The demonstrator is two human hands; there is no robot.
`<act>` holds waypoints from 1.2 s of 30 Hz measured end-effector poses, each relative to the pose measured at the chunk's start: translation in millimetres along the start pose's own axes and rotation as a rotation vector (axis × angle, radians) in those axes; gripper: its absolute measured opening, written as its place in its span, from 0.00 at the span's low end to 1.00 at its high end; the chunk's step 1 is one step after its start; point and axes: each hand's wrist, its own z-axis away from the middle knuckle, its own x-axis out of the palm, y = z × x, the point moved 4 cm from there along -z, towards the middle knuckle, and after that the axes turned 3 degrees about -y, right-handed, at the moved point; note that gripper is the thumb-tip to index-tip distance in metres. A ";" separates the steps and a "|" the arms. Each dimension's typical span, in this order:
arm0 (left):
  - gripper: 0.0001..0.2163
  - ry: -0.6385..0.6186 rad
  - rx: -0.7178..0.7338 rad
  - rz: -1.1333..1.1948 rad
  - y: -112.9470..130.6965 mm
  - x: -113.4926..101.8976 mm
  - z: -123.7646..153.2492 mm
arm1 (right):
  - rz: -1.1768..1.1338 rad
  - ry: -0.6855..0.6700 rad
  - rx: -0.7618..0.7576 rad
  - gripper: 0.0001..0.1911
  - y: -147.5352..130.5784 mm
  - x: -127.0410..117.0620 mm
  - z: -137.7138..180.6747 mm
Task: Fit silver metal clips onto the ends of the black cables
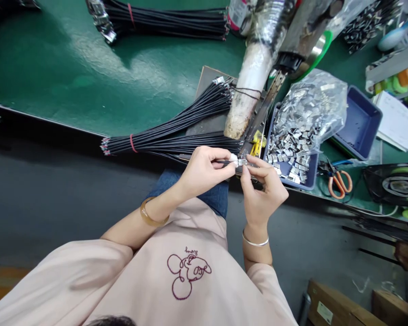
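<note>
Wire [223, 161] is running thru L hand [204, 170], thumb & finger clamping it nr its end; a white cover [233, 157] is wrapping one fingertip. R hand [263, 185] is pinching a small metal clip [241, 162] at the wire's end, thumb & index tog. on it. Both hands are working right at the worktop's [88, 90] front edge, just L of the tray [311, 179].

Shirt [149, 290] is showing a stitched mouse outline w/ a short word, too small to read for sure. Bottle [237, 16] is carrying a label, text not legible; carton [333, 301] below the front edge is bearing a white sticker, ditto.

Banded bundle [177, 124] is poking its L end past the front edge. Tray is lying along that edge, holding loose clips, w/ a bag [321, 97] of more bulging over its back rim. Orange-handled tool [341, 183] is resting nr the edge, R of tray. Tube [240, 108] is reaching down close behind the hands, so room there's looking tight; green surface is showing btwn front edge & rear bundle [170, 20].
</note>
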 end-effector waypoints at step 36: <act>0.07 -0.179 -0.051 0.144 -4.7 0.4 9.8 | -0.088 -0.104 -0.074 0.02 7.1 4.8 -5.8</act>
